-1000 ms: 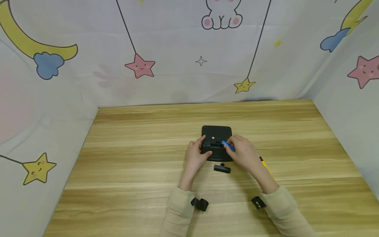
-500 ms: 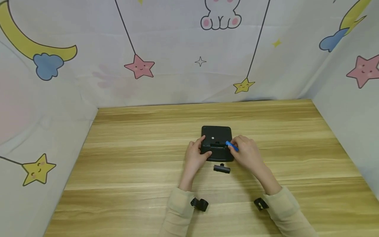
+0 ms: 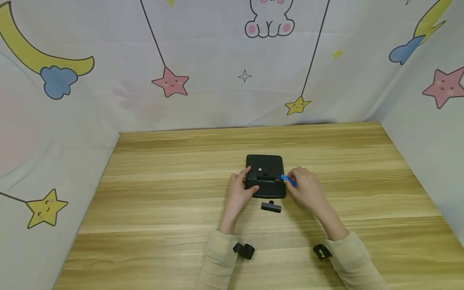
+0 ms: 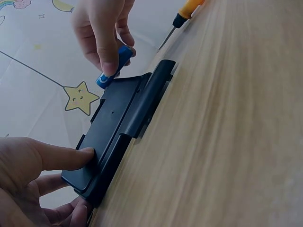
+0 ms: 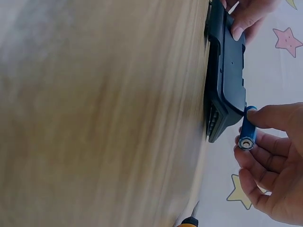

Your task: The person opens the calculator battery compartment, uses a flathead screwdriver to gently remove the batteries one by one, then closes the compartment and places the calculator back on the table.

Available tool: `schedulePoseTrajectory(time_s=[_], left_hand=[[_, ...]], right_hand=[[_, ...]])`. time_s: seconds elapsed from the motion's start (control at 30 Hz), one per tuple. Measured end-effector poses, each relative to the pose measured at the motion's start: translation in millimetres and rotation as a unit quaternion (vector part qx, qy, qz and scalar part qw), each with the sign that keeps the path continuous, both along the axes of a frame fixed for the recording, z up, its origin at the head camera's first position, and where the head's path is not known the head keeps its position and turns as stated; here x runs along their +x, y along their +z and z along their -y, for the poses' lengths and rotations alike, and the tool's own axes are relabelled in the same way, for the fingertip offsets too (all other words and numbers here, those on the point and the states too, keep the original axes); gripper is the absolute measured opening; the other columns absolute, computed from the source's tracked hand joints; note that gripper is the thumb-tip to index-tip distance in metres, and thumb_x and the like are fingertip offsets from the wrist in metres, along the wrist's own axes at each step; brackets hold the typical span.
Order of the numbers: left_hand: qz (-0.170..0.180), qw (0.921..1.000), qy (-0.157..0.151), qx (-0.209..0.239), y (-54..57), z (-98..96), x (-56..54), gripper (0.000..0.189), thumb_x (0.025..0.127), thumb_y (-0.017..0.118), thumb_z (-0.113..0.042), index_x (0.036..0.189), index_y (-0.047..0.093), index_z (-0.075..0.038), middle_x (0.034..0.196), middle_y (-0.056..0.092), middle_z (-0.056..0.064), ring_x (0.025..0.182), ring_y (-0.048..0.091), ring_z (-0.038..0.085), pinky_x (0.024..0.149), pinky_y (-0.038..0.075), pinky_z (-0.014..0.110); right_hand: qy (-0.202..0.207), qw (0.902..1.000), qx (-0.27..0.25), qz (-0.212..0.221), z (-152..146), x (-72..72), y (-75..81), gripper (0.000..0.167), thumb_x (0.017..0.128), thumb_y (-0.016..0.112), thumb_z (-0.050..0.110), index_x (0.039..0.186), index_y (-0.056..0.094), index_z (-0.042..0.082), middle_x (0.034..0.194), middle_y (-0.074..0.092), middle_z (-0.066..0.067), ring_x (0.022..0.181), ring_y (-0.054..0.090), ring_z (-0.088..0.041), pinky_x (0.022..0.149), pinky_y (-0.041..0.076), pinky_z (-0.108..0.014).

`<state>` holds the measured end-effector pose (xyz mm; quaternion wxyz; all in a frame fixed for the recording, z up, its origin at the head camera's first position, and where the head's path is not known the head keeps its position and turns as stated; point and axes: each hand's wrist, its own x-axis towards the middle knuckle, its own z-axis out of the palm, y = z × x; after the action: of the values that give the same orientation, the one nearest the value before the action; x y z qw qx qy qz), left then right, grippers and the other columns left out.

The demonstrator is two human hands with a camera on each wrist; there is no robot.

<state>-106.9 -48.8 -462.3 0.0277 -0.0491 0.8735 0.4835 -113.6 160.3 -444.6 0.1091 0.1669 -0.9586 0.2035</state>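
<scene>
A black device [image 3: 270, 162], shaped like a desk calculator lying face down, sits on the wooden table with its narrow battery slot [image 3: 266, 179] uncovered. Along its left side my left hand [image 3: 240, 189] holds it, thumb on top and fingers at the edge. My right hand [image 3: 307, 189] pinches a blue cylindrical battery [image 3: 288, 180] between thumb and fingers, just off the device's right edge. One metal end of the battery [image 5: 247, 142] faces the right wrist camera. In front of the device lies a small black battery cover [image 3: 270, 207] with a tab.
A yellow-handled screwdriver [image 4: 187, 12] with a black collar lies on the table to the right, hidden by my right arm in the head view. White cloth [image 3: 217, 100] printed with stars and moons stands behind and at both sides of the table [image 3: 163, 193].
My right hand has moved right with the battery, from over the slot to the device's right edge. The left hand stays on the device. The screwdriver has become covered by the right arm.
</scene>
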Motion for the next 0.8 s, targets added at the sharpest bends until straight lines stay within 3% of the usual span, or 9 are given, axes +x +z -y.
schedulePoseTrajectory(time_s=[0.4,0.8], left_hand=[[-0.002,1.0000,-0.001,0.004,-0.4,0.3,-0.4,0.066,0.077,0.079,-0.012,0.138,0.053,-0.014,0.097,0.051,0.013,0.077,0.040,0.017,0.067,0.032,0.025],[0.002,0.9999,-0.001,0.010,0.2,0.2,0.2,0.066,0.078,0.078,-0.012,0.139,0.053,-0.015,0.099,0.050,0.014,0.077,0.040,0.017,0.067,0.032,0.025]], right_hand=[[-0.021,0.9993,0.006,0.032,-4,0.3,0.1,0.015,0.081,0.074,0.017,0.084,0.066,0.004,0.078,0.064,-0.006,0.070,0.056,-0.019,0.066,0.045,-0.036],[-0.012,0.9989,0.040,0.023,-11,-0.7,0.1,0.015,0.080,0.075,0.015,0.080,0.064,0.005,0.073,0.063,-0.007,0.062,0.053,-0.018,0.060,0.043,-0.036]])
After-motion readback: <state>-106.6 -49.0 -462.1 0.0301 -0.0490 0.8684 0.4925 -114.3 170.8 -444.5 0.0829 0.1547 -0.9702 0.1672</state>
